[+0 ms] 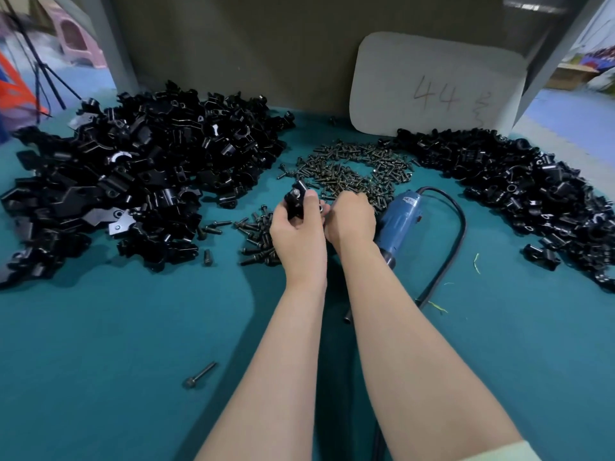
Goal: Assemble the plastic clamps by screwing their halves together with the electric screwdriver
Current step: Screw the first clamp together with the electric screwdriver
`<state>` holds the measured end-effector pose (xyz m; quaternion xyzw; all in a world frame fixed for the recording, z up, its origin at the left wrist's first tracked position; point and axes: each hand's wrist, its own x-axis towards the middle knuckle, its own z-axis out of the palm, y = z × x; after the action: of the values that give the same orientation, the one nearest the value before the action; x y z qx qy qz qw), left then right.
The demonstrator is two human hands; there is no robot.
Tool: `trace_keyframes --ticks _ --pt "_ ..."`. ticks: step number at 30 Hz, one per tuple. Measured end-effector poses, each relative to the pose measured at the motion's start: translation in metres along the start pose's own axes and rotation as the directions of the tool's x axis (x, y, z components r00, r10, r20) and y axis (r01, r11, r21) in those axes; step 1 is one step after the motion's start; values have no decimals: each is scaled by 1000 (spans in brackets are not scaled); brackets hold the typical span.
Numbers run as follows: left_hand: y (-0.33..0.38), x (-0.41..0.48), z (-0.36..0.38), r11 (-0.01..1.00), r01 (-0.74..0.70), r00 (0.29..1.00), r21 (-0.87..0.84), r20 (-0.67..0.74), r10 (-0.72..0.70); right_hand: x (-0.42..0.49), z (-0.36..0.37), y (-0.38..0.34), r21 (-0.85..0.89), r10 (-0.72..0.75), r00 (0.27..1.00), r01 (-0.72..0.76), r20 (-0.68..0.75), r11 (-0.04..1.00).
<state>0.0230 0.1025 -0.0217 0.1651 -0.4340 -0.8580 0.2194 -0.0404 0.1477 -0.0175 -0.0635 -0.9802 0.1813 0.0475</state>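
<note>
Head view: left hand (298,227) grips clamp (295,201), long axis pointing away; right hand (352,218): cannot tell grip.

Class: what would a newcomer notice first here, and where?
A large heap of black clamp parts lies at left, a second heap curves along the right, with screws scattered between. At centre, the left hand grips a clamp while the blue electric screwdriver lies beside the right hand.
</note>
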Motion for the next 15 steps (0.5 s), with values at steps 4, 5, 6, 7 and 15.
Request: trace_keyframes --ticks 4,5,6,7,15 --pt "3 0 -1 996 73 997 -44 38 -71 5 -6 4 32 9 1000 -9 -14 999" --pt "4 1 -1 993 99 994 -61 46 -96 5 -9 6 55 -11 1000 12 -25 998" --pt "4 2 -1 988 131 990 -86 57 -126 5 -13 9 104 -38 998 42 -47 994" --pt "5 3 0 979 168 985 -116 67 -161 4 -16 12 194 -42 996 56 -74 979" --pt "4 6 1 947 283 955 -152 136 -264 -25 -32 39 912 -1 999 -46 51 407"
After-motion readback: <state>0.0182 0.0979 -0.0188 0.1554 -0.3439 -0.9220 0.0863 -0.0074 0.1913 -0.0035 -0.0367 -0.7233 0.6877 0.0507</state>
